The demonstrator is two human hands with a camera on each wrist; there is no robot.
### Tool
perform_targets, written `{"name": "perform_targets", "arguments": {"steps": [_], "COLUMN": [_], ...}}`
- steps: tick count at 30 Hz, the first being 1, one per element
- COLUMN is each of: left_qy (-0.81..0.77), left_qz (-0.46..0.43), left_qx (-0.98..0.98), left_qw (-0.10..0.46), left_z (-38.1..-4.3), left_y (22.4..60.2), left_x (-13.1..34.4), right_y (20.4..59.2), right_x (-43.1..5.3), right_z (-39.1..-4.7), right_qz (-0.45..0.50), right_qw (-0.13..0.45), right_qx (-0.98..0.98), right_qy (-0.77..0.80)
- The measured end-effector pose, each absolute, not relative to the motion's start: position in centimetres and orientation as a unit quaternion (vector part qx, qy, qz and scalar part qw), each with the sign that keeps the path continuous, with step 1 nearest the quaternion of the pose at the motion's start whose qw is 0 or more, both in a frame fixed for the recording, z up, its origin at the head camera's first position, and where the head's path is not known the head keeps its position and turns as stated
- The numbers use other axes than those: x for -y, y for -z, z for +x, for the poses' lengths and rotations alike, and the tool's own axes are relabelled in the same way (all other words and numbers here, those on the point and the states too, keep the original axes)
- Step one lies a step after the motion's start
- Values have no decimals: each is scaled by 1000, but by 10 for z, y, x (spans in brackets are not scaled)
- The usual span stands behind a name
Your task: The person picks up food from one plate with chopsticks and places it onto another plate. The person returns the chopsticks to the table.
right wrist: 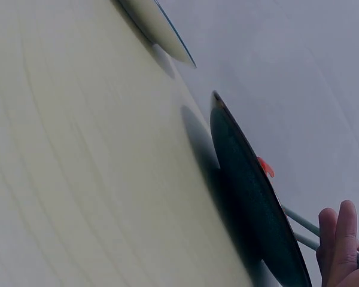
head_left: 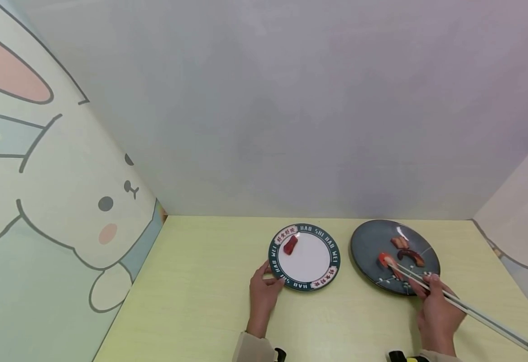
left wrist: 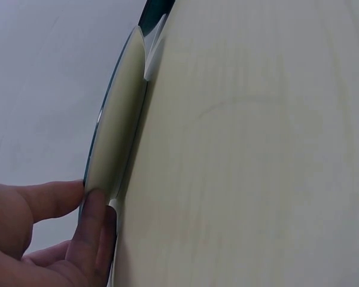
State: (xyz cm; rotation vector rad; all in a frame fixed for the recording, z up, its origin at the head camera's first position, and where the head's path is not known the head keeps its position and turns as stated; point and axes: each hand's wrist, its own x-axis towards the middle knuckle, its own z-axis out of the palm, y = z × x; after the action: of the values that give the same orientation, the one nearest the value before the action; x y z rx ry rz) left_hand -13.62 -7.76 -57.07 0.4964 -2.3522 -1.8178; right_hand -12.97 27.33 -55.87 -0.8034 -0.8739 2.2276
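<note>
My left hand point(head_left: 264, 291) pinches the near left rim of a white plate point(head_left: 309, 259) with a dark green lettered border, thumb at the edge and fingers tucked under. A small dark red food piece point(head_left: 290, 245) lies on that plate's upper left. In my right hand point(head_left: 438, 314) I hold a pair of pale chopsticks point(head_left: 492, 324) that slant over a dark blue-grey plate point(head_left: 367, 246). Their tips meet a red-orange piece resembling shrimp point(head_left: 385, 259) on this plate. Beside it are a brown curved piece point(head_left: 412, 257) and a pinkish meat-like piece point(head_left: 400, 243).
Both plates stand side by side near the back of a pale wooden table point(head_left: 191, 281). A grey wall point(head_left: 264, 125) rises behind the table's far edge. On the left, a wall panel point(head_left: 56, 201) carries a cartoon rabbit; another panel point(head_left: 522, 211) closes the right side.
</note>
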Motion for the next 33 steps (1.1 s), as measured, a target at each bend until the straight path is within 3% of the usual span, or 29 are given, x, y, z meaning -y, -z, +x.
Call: {"name": "perform_targets", "arguments": {"steps": [33], "left_qy": [595], "left_qz": [168], "left_qx": [784], "left_qw": [56], "left_z": [-135], "left_y": [566], "left_x": [77], "right_y": [563], "right_x": [-271], "right_z": [-126], "right_qz": [-300], "right_qw": [292], "right_qx": [403], "right_qy": [-814]}}
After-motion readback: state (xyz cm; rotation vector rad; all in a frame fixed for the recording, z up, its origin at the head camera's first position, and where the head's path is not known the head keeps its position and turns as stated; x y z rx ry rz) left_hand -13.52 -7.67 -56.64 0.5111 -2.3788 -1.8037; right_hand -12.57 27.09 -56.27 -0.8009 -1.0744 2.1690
